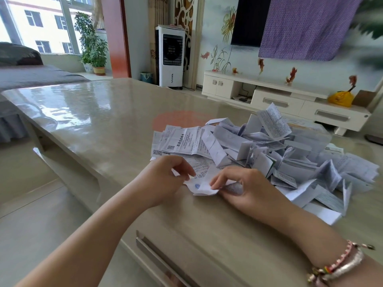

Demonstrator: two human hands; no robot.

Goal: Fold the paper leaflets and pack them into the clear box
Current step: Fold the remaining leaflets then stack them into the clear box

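Note:
A white printed leaflet lies partly folded on the table's near side, between my two hands. My left hand pinches its left edge with curled fingers. My right hand holds its right part, fingers curled over a folded section. Behind and to the right spreads a big heap of leaflets, some flat, some folded or creased. The clear box shows only as a faint transparent wall behind the heap, mostly hidden by paper.
The glossy beige table stretches far to the left and back. Its near edge carries a metal drawer handle. A white TV cabinet and a fan unit stand beyond the table.

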